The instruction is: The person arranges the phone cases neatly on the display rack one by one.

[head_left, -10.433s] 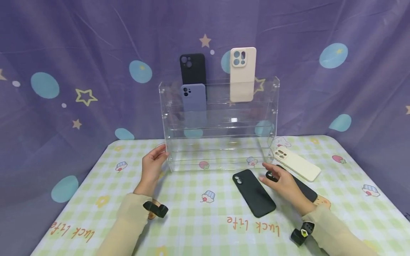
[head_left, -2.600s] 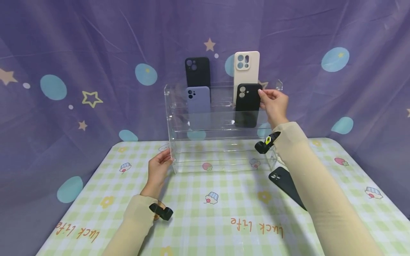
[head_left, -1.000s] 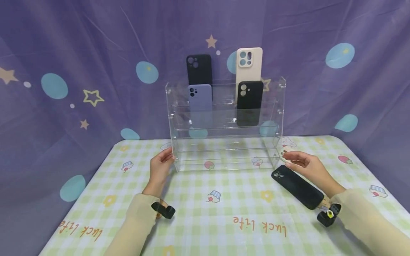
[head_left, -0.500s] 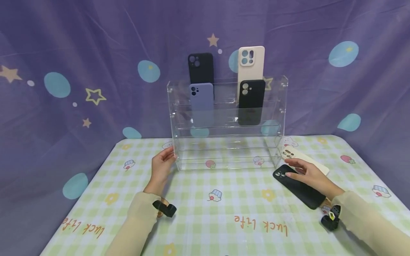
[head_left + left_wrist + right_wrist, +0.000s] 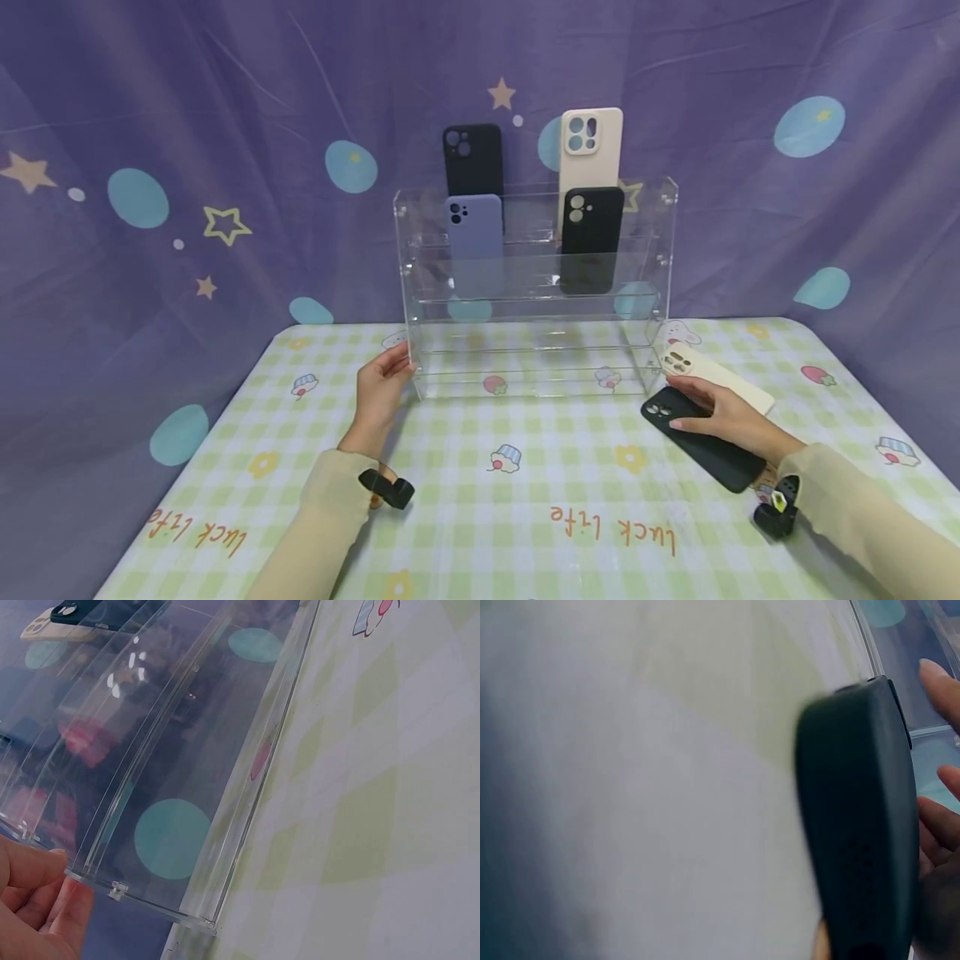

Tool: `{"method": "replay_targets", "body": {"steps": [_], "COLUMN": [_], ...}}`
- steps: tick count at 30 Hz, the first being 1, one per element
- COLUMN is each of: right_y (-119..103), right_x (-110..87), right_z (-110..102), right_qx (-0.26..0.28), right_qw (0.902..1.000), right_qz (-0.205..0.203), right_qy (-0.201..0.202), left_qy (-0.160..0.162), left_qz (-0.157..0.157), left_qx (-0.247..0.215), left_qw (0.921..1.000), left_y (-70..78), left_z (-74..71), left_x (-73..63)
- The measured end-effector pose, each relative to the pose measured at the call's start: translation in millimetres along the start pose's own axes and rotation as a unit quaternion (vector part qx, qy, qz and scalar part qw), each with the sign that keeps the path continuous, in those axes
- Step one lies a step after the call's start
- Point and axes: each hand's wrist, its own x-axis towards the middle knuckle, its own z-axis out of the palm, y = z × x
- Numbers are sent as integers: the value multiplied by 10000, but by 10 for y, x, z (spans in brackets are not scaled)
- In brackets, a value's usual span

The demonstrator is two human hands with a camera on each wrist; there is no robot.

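Note:
A clear acrylic display rack (image 5: 540, 333) stands at the back of the table. My left hand (image 5: 380, 392) holds its left side panel between thumb and fingers, as the left wrist view also shows. My right hand (image 5: 723, 417) is over a black phone case (image 5: 712, 454) lying on the table, thumb and fingers apart above its camera end. In the right wrist view that case (image 5: 855, 825) fills the lower right, beside the fingers (image 5: 939, 690). Behind it lies a cream phone case (image 5: 720, 379), partly hidden by my hand.
On the rack's upper tiers stand a black phone case (image 5: 474, 162) behind a lavender one (image 5: 476, 237) at left, and a white phone case (image 5: 591, 158) behind another black case (image 5: 592, 242) at right. A checked cloth (image 5: 465, 517) covers the table; a purple curtain (image 5: 247, 108) hangs behind.
A black phone case has gone from the table onto the rack in front of the white one. My right hand let go and came down to the remaining black case; the left stays on the rack.

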Motion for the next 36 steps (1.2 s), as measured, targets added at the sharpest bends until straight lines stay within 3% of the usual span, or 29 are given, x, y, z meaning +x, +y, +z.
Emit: {"method": "replay_targets", "body": {"steps": [13, 26, 31, 36], "right_y": [-4, -77, -122, -221], "right_x": [-25, -45, -31, -57], "right_z": [23, 8, -36, -99], "right_qx": [-1193, -964, -895, -118], "right_qw": [9921, 9929, 9919, 9939], "right_qz": [-383, -541, -176, 244], "right_qy": [-48, 447, 885, 1071], "left_qy": [38, 34, 34, 21], "left_qz": [-26, -61, -90, -67], "left_qx": [32, -5, 18, 3], "left_qw": [10000, 10000, 10000, 10000], "left_y": [25, 23, 19, 16], "left_z": [17, 6, 5, 4], "left_x": [0, -4, -9, -7]}}
